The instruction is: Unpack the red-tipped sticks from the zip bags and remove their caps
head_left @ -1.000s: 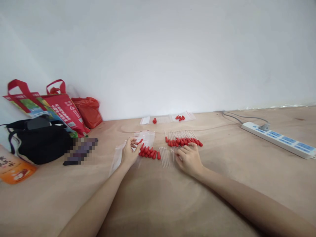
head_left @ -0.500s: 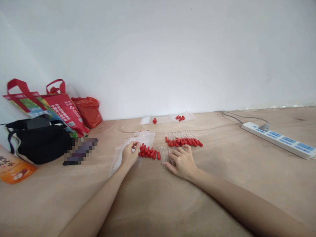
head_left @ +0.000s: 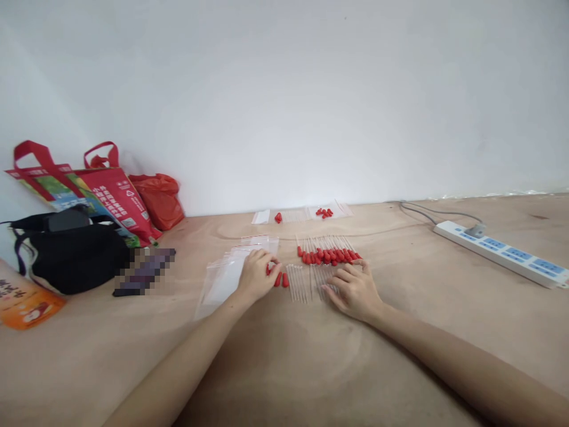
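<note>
My left hand [head_left: 258, 276] cups a small pile of red rubber bulbs [head_left: 268, 270], fingers curled round it and hiding most of it. Two more red bulbs [head_left: 281, 279] lie just past its fingertips. Clear thin tubes [head_left: 297, 284] lie side by side to the right of these. Over another group of tubes [head_left: 320, 283] rests my right hand [head_left: 355, 289], open, with fingers apart and partly covering them. Behind it is a row of droppers [head_left: 329, 254], tubes with red bulbs fitted, bulb ends towards me.
Clear zip bags [head_left: 222, 281] lie under and beside my left wrist. Farther back, by the wall, are bags with red bulbs [head_left: 324, 212] and tubes. Shopping bags [head_left: 118, 198], a black bag [head_left: 75, 255] and a blurred-out object [head_left: 146, 273] sit left; a power strip [head_left: 502, 252] sits right.
My left hand has moved right, from the edge of the bulb pile to over it. My right hand has slid right, and the tubes now show as two groups with a gap.
</note>
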Motion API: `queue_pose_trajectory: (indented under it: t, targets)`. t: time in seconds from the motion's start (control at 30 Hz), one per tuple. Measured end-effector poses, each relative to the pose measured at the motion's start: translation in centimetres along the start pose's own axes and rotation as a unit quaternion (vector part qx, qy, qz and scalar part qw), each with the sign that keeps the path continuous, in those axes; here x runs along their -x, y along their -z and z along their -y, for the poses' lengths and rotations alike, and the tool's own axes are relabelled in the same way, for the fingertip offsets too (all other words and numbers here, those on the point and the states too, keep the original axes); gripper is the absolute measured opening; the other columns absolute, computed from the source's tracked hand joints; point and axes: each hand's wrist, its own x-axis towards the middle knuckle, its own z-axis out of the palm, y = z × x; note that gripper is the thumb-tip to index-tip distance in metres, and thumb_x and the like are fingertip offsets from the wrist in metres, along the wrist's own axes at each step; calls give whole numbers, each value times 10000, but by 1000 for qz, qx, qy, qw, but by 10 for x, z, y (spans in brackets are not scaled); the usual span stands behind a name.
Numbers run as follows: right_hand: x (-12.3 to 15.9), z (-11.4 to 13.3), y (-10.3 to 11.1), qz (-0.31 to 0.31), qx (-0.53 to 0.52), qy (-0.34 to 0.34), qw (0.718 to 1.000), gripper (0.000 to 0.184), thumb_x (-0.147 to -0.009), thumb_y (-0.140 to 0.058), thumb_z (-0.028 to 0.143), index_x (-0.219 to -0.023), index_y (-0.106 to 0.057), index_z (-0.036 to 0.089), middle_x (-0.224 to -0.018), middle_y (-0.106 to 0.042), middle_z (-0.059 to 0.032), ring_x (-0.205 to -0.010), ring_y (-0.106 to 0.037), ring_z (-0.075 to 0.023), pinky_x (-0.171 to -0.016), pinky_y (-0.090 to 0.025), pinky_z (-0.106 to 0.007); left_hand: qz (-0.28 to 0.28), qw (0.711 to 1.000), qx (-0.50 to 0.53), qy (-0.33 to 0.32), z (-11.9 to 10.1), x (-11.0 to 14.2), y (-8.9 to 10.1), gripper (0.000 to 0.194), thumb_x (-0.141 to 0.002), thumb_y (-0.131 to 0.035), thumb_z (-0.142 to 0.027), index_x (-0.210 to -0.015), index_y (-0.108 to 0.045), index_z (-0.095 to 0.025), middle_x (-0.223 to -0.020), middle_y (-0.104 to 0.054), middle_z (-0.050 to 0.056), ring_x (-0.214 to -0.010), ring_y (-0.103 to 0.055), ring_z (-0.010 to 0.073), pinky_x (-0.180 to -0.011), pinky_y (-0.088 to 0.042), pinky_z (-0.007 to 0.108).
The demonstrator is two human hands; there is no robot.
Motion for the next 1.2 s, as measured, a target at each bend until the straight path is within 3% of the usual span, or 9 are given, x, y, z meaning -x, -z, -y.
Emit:
queue_pose_trajectory:
  t: [0.17, 0.43, 0.6, 0.73, 0.83, 0.93, 1.07, 1.2]
  targets:
    - [9, -7, 10, -5, -22, -26, 999, 240, -810, -484, 272, -628, -624, 202, -581, -581, 3, -641, -465, -117, -814, -226, -343, 79, 996, -29, -3, -32, -25, -28, 113, -716, -604, -312, -693, -608, -201, -798, -581, 26, -842, -515, 207, -758, -376, 345]
    - [9, -4, 7, 4, -38, -46, 998, 239, -809, -483, 269, -619, -613, 203, -570, -579, 16, -633, -477, -113, -817, -225, -342, 69, 996, -47, 24, -45, -38, -56, 147, -698, -612, -302, -615, -585, -184, -789, -581, 43, -856, -515, 226, -778, -361, 368]
    - [8, -5, 7, -5, -43, -56, 997, 234, -806, -491, 271, -622, -617, 201, -580, -588, 11, -634, -487, -112, -818, -233, -338, 32, 997, -51, 54, -45, -32, -54, 101, -715, -574, -248, -640, -587, -181, -782, -584, 42, -840, -523, 216, -742, -378, 340]
    - [8, -5, 7, -18, -45, -60, 997, 225, -805, -494, 266, -627, -614, 199, -581, -588, 14, -630, -492, -110, -819, -247, -336, -5, 997, -48, 57, -37, -18, -34, 73, -726, -561, -231, -679, -592, -184, -766, -576, 36, -825, -522, 204, -739, -385, 325]
    - [9, -5, 7, -37, -47, -57, 997, 168, -807, -492, 261, -737, -633, 202, -670, -617, 0, -675, -516, -119, -812, -268, -333, -71, 997, -24, -16, -26, 2, -14, 88, -739, -553, -242, -684, -587, -183, -724, -564, 30, -767, -515, 189, -713, -389, 323]
    - [8, -3, 7, -55, -31, -49, 997, 230, -807, -495, 283, -984, -605, 186, -871, -629, -50, -802, -535, -155, -813, -298, -343, -83, 990, -13, -117, -18, 23, -1, 111, -769, -527, -241, -689, -582, -187, -715, -568, 23, -734, -512, 170, -721, -386, 329]
    - [7, 0, 9, -33, 3, 0, 999, 403, -788, -522, 343, -1167, -515, 208, -1070, -574, -87, -969, -498, -209, -888, -290, -401, -102, 972, -3, -211, -19, 43, 0, 67, -770, -540, -214, -722, -579, -186, -727, -584, 26, -729, -513, 155, -722, -394, 317]
    - [5, 3, 8, -14, 2, 48, 999, 363, -790, -537, 370, -1134, -542, 256, -1114, -570, -62, -1024, -475, -207, -954, -216, -446, -106, 957, 8, -270, -25, 47, -5, 26, -772, -547, -178, -758, -569, -180, -706, -587, 18, -695, -508, 142, -703, -389, 312]
